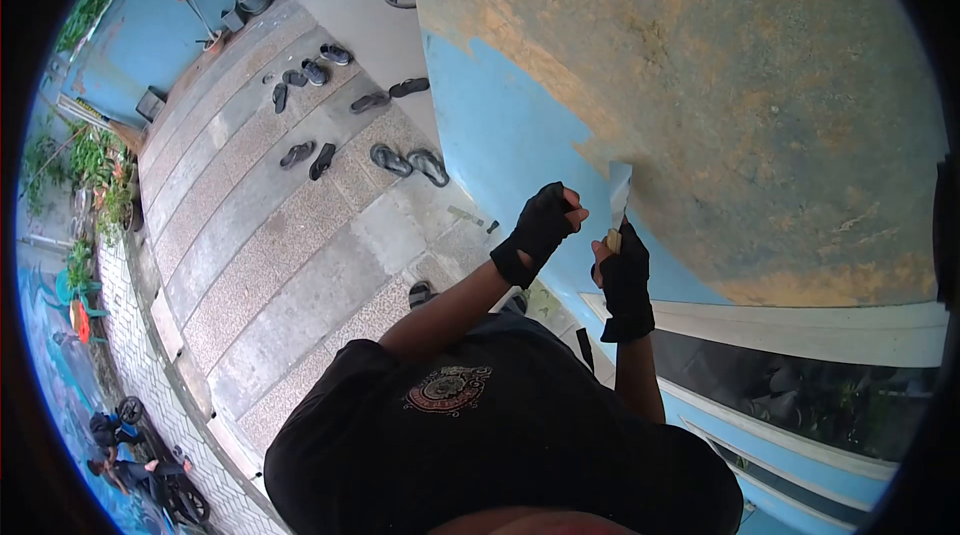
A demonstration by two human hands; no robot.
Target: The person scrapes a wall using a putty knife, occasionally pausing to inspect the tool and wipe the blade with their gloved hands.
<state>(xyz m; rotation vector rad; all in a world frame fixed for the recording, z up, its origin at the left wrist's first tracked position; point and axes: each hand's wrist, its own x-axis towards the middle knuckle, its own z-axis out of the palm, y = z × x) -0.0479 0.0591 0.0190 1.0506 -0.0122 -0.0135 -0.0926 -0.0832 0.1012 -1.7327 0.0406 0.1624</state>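
A putty knife (620,193) with a broad metal blade and a wooden handle is gripped in my right hand (626,280), which wears a black fingerless glove. Its blade points up and overlaps the wall (700,135), near where blue paint meets a bare, yellowish-grey patch. To its left, my left hand (545,222), in a matching glove, is curled into a fist in front of the blue paint (500,125). Nothing shows in its fingers, and it is apart from the putty knife.
Below the bare patch runs a white ledge (800,330) over a dark window (780,390). Several sandals and shoes (390,160) lie on the paved floor (270,265) to the left. A person (140,470) sits by a motorcycle (185,495) at the lower left.
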